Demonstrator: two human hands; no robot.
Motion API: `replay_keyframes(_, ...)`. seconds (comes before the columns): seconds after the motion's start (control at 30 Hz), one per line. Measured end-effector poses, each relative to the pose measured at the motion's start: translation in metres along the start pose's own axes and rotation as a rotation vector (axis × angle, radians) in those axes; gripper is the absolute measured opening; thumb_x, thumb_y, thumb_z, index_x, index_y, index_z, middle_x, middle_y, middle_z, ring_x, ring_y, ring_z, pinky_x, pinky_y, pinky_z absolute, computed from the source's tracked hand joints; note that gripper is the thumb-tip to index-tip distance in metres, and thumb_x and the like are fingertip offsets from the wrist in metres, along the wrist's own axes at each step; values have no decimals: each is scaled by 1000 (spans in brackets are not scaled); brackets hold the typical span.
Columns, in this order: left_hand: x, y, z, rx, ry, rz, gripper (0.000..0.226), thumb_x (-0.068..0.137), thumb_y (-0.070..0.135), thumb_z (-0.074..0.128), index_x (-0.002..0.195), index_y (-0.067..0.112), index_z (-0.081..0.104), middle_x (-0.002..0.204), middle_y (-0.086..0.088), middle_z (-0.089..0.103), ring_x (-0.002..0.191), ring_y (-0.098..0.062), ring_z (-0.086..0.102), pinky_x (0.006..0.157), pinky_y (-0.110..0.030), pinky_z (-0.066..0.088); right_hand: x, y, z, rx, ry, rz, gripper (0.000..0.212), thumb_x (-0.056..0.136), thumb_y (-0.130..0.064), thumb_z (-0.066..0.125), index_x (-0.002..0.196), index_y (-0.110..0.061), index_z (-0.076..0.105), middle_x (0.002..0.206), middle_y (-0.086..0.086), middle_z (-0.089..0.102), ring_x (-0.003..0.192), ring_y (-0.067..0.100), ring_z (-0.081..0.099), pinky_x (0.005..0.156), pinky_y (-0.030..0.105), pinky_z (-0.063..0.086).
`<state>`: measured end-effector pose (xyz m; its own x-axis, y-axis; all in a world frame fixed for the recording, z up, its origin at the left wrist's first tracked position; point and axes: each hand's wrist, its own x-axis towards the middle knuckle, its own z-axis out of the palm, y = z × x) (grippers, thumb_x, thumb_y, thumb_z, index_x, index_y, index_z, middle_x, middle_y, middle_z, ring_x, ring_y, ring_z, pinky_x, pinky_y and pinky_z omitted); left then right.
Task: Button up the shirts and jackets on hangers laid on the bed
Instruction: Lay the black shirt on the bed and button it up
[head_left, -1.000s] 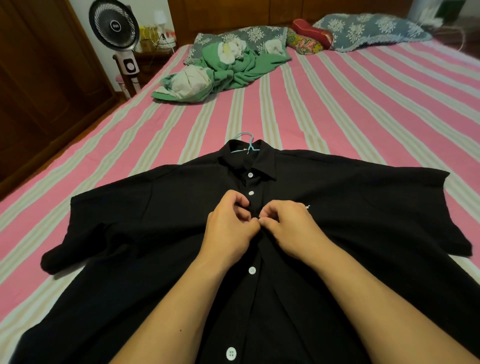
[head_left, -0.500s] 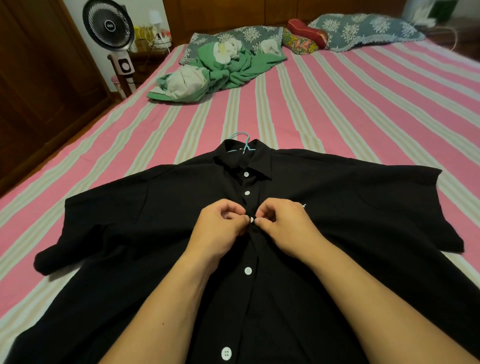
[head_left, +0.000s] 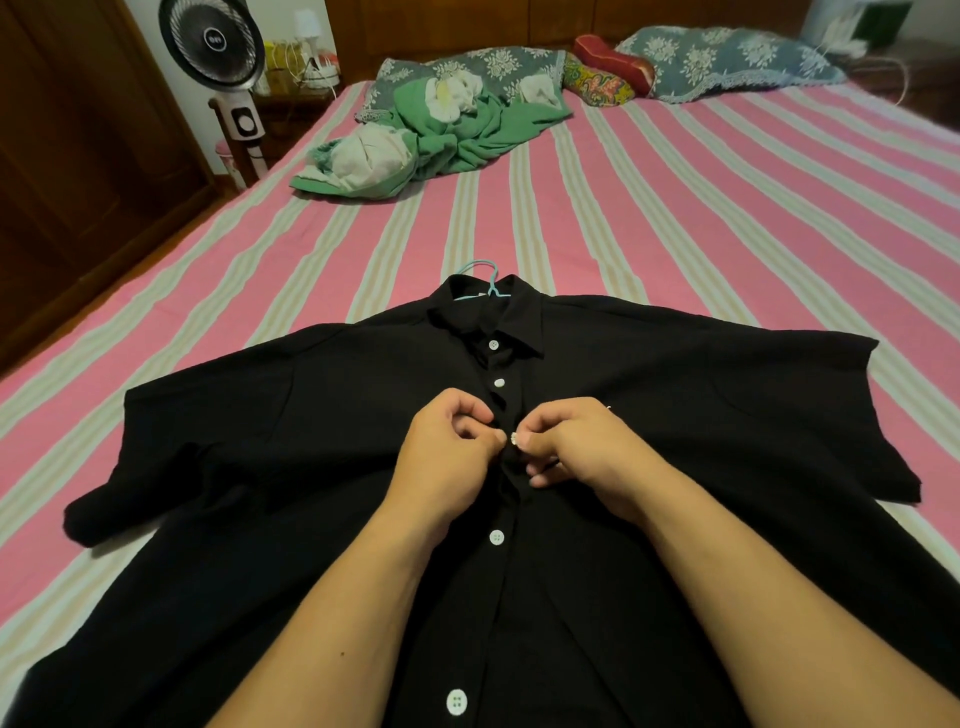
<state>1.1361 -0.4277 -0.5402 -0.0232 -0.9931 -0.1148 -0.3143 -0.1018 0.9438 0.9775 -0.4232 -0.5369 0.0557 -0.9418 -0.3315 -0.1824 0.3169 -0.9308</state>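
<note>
A black short-sleeved shirt (head_left: 291, 447) lies face up on the pink striped bed (head_left: 675, 234), on a light blue hanger (head_left: 491, 278) whose hook shows above the collar. White buttons run down its front placket. My left hand (head_left: 447, 457) pinches the placket fabric just left of the third button (head_left: 515, 439). My right hand (head_left: 582, 452) pinches that button and the cloth at its right. Two buttons above my hands and two below sit in their holes.
A crumpled green and white cloth (head_left: 441, 135) lies near the pillows (head_left: 722, 57) at the head of the bed. A standing fan (head_left: 213, 47) is at the back left beside a dark wooden wardrobe (head_left: 67, 156).
The third button, hidden between my fingers a second ago, now shows white between my two thumbs. Both hands stay at the same spot on the placket.
</note>
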Motion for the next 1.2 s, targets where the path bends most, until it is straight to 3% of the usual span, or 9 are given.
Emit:
replay_keyframes(0.17,4,-1,1,28,20,-25,18,86,7,72,94,19,63,74,-3,68,55,-6,54,47,-17,42,5,7,8,-190,127,-94,13,89,-10,72,78,-11,66,64,3,63,57,14,62,60,35,62)
replay_keyframes(0.27,4,-3,1,35,22,-29,16,87,6,71,94,19,63,72,-1,66,53,-6,53,46,-17,42,4,8,9,-336,148,-263,14,87,-9,74,82,-20,66,68,-1,64,55,7,58,51,26,55)
replay_keyframes(0.37,5,-2,-1,11,8,-63,19,85,2,68,94,16,60,67,-1,61,51,-9,50,46,-21,41,3,7,9,-507,158,-355,13,85,-14,76,85,-27,72,73,-9,69,61,-1,60,64,21,52)
replay_keyframes(0.47,7,-1,-5,-69,-21,-113,22,82,-3,67,93,13,56,62,-2,57,59,-18,52,56,-30,44,1,6,7,-632,180,-423,9,87,-22,75,94,-28,77,84,-12,73,80,-1,66,80,25,55)
replay_keyframes(0.67,6,2,-11,-126,-25,-143,25,79,-9,67,91,11,57,68,-8,62,67,-22,63,66,-35,52,-3,4,10,-924,191,-588,15,95,-30,65,106,-28,74,96,-8,73,91,11,66,84,32,54)
replay_keyframes(0.83,6,7,-10,-321,-55,-241,27,85,-15,57,95,9,51,74,-14,66,59,-23,67,58,-32,57,0,8,6,-457,189,-346,7,92,-19,70,90,-21,75,72,-2,74,66,8,71,71,28,59)
replay_keyframes(0.93,8,1,-5,-210,-70,-164,24,87,-10,63,95,9,51,68,-9,64,60,-21,66,59,-32,58,7,13,7,-327,149,-274,6,90,-17,73,85,-18,73,70,2,72,60,12,68,66,29,57)
replay_keyframes(1.07,9,-8,-2,270,-59,52,18,87,11,71,93,24,59,80,2,70,66,-9,61,59,-24,47,11,17,7,-447,138,-224,11,87,-27,77,83,-20,69,69,-2,66,57,4,55,58,21,46)
replay_keyframes(1.2,-6,2,-8,280,-115,-36,31,94,9,58,122,20,64,89,4,73,82,-13,71,81,-33,59,4,10,14,-575,193,-146,13,86,-32,77,85,-21,70,73,-5,67,66,7,58,70,29,51)
